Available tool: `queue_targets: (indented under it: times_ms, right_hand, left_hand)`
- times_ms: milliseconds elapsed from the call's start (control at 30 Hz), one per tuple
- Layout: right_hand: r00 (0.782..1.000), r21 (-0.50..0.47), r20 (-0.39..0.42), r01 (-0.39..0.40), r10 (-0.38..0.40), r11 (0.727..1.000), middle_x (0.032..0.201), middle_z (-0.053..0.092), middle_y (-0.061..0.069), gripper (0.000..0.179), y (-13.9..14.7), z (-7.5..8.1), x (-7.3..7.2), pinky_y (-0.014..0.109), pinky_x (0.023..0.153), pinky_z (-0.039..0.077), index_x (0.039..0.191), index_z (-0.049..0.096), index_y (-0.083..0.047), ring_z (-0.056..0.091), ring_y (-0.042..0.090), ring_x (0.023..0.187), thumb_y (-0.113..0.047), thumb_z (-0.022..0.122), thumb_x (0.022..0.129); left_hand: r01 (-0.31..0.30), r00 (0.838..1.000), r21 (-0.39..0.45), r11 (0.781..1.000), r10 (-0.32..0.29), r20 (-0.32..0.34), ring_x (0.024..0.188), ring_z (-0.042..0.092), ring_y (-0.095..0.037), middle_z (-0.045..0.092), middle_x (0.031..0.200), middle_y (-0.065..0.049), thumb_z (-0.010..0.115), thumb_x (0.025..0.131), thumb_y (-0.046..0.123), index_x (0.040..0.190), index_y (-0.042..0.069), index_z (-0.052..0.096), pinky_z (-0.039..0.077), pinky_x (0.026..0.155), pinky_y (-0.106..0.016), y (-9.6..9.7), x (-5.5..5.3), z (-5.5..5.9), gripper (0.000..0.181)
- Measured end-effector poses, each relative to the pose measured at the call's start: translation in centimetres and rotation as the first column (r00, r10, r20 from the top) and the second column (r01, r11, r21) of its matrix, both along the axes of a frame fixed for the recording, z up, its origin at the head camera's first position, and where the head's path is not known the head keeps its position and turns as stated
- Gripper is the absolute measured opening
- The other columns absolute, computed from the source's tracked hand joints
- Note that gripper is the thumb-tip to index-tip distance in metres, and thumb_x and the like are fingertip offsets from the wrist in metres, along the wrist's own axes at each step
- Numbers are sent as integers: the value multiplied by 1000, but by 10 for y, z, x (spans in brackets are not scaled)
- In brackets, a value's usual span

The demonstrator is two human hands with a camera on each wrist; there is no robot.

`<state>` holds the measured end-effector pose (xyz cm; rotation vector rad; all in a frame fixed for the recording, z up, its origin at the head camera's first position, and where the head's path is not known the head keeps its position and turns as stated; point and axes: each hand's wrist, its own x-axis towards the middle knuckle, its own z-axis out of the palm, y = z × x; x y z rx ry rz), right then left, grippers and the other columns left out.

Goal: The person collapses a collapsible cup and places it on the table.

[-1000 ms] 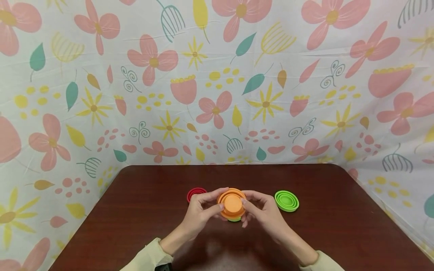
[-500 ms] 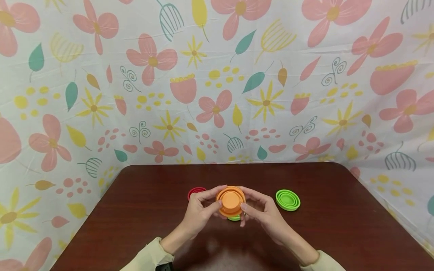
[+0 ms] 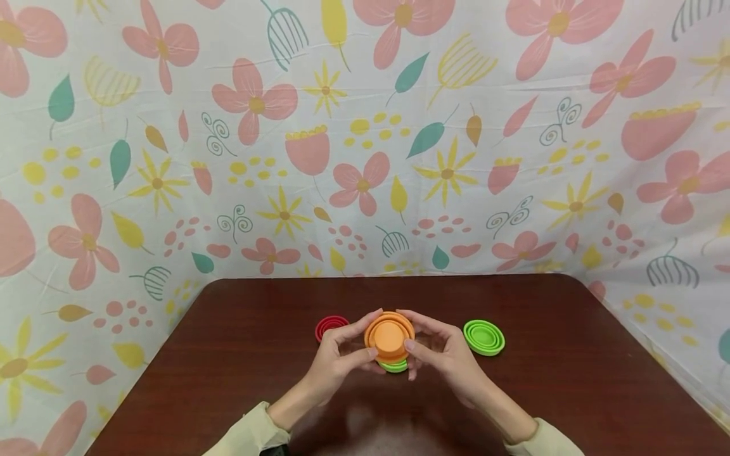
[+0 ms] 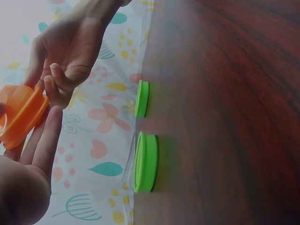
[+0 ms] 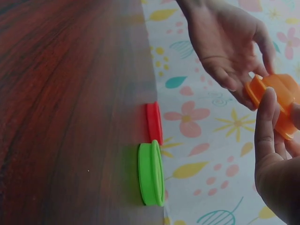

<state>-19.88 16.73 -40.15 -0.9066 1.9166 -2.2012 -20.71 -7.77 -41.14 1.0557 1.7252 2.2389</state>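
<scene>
Between my two hands, clear of the table, is an orange collapsible cup [image 3: 390,335], partly popped out, its round base turned toward me. My left hand [image 3: 340,356] grips its left side, thumb on the near face and fingers behind the rim. The right hand [image 3: 450,358] mirrors this on the right, thumb low beside the base. Both wrist views show the cup's stepped orange wall [image 4: 21,112] in profile. A flattened green cup [image 3: 395,367] lies on the table just beyond, mostly covered by the orange one in the head view.
Another flattened green cup [image 3: 483,337] lies to the right on the dark wooden table [image 3: 274,304]. A flattened red cup [image 3: 329,325] sits to the left, partly behind my left hand. Flower-patterned cloth [image 3: 365,126] hangs behind the table and along its sides.
The orange cup has risen slightly, showing more of the green cup behind it. Both thumbs have slid a little lower on the orange cup; the other cups stay put.
</scene>
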Motion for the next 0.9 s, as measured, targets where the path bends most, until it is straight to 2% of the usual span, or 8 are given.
queue_targets:
  times_ms: [167, 333, 500, 567, 700, 900]
  right_hand:
    - [1000, 8, 10, 13, -13, 1000, 107, 66, 14, 47, -1, 1, 0, 45, 58, 64, 151, 52, 3, 66, 19, 68, 0, 61, 105]
    - [999, 8, 26, 39, -39, 999, 105, 66, 13, 48, -2, 1, 1, 42, 57, 64, 152, 52, 2, 66, 18, 67, -2, 61, 105]
    - [999, 22, 12, 49, -50, 999, 102, 65, 13, 51, -4, 0, 1, 45, 58, 64, 154, 52, -2, 66, 18, 65, -1, 62, 104]
    - [999, 27, -2, 42, -42, 999, 102, 65, 13, 51, -4, 0, 1, 46, 58, 64, 154, 52, -2, 66, 19, 65, -1, 62, 104]
    - [1000, 19, -8, 15, -14, 1000, 105, 67, 14, 53, -3, -1, 1, 48, 60, 64, 155, 51, -4, 67, 20, 66, 1, 62, 104]
    - [1000, -12, 0, -24, 24, 1000, 110, 66, 13, 58, 0, -1, 1, 44, 61, 65, 156, 50, -4, 66, 19, 71, 5, 64, 101]
  left_hand:
    - [11, 1000, 10, 1000, -11, -1, 114, 71, -27, 55, 150, -25, 62, 101, -5, 158, -3, 42, 61, 79, -58, 1, 2, 0, 61]
    - [-13, 1000, 25, 1000, 12, 16, 101, 75, -25, 58, 147, -24, 65, 101, -3, 157, -1, 46, 63, 79, -53, 3, 3, 1, 60]
    - [-35, 999, 30, 999, 35, -4, 100, 75, -26, 59, 143, -28, 65, 100, -5, 155, -7, 45, 64, 76, -50, 4, 2, 1, 59]
    - [-39, 999, 35, 999, 40, -14, 102, 75, -26, 59, 141, -31, 65, 99, -7, 154, -10, 45, 64, 75, -49, 4, 1, 0, 58]
    - [-51, 999, 41, 998, 51, -5, 106, 74, -28, 60, 141, -30, 66, 99, -7, 153, -7, 48, 64, 75, -50, 5, 1, 0, 57]
    - [-71, 997, 44, 997, 71, -8, 111, 71, -31, 58, 144, -29, 65, 97, -11, 152, -3, 53, 64, 73, -53, 8, 0, 0, 57]
